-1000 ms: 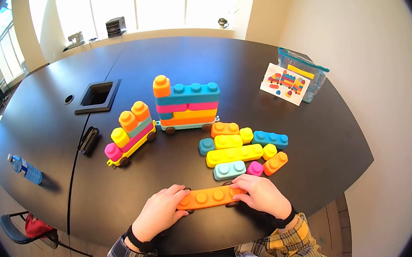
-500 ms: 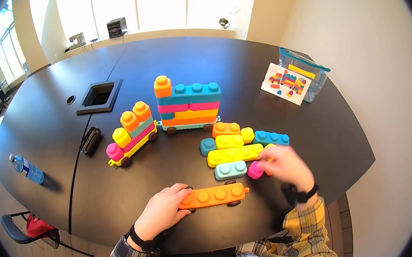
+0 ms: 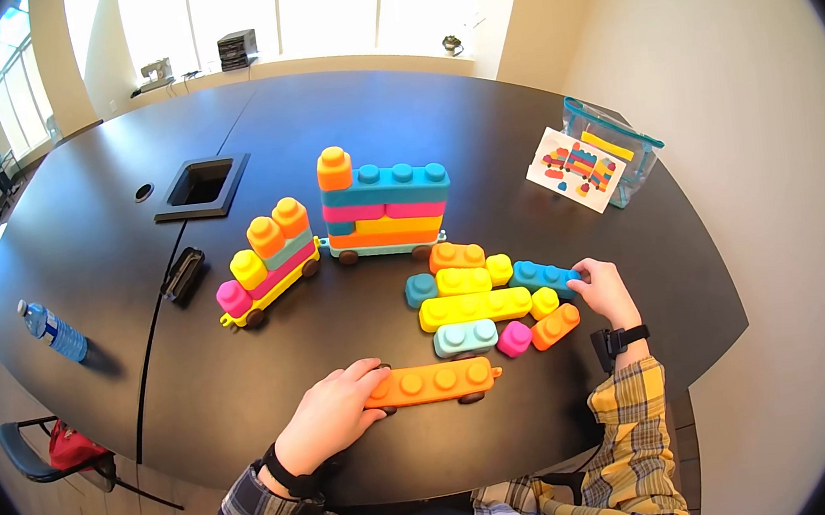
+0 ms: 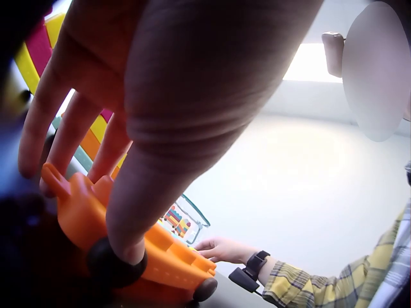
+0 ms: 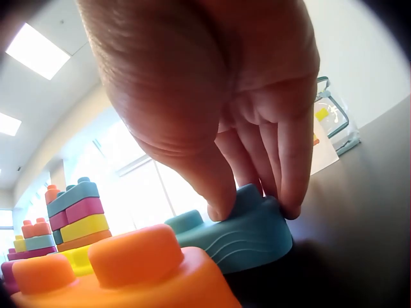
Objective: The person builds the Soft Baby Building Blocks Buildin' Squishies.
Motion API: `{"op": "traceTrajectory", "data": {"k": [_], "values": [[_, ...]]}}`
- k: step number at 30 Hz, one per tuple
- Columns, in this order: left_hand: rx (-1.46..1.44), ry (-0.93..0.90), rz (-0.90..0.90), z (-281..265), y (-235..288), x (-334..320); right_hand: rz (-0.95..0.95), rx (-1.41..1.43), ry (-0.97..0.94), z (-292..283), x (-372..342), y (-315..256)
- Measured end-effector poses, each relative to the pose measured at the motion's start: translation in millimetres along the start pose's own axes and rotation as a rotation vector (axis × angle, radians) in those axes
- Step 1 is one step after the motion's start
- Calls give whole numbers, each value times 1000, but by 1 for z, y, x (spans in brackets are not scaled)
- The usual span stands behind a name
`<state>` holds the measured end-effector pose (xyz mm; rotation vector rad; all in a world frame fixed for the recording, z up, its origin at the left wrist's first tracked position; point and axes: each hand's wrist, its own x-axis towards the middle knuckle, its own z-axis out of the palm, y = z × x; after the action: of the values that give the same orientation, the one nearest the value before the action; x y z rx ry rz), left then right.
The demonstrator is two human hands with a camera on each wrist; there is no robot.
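Close beside the blue brick [image 3: 543, 279]: yellow bricks [image 3: 544, 303]

The blue block [image 3: 542, 278] I pinch and the orange base [image 3: 430, 384] I hold look like smooth, matt plastic. My sleeves [image 3: 632, 415] are cloth, the tabletop [image 3: 197, 411] faintly glossy.

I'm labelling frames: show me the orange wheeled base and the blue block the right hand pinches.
Orange wheeled base [image 3: 430, 384], head view, middle of its top.
Blue block [image 3: 541, 278], head view, its studded top.
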<state>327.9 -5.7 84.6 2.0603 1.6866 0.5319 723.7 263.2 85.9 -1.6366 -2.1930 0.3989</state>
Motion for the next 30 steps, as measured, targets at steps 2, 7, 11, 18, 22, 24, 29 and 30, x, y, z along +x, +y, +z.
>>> {"op": "traceTrajectory", "data": {"k": [2,7,11,18,22,24,29,30], "values": [[7,-18,-11,-2,2,-1,-22,-10,80,-2,-1,0],[-70,80,78,-20,9,-9,-61,90,353,-25,-22,-49],[-110,351,71,-34,10,-11,-207,454,129,-22,-63,-115],[-198,280,82,-34,17,-9,-607,273,-281,28,-108,-163],[-173,213,43,-27,15,-9,-576,181,-311,38,-114,-165],[-172,193,30,-24,13,-8,-579,202,-298,41,-116,-165],[-111,272,78,-14,5,-3,-580,209,-259,53,-119,-160],[-111,272,78,-14,5,-3,-592,195,-229,57,-118,-158]]}}
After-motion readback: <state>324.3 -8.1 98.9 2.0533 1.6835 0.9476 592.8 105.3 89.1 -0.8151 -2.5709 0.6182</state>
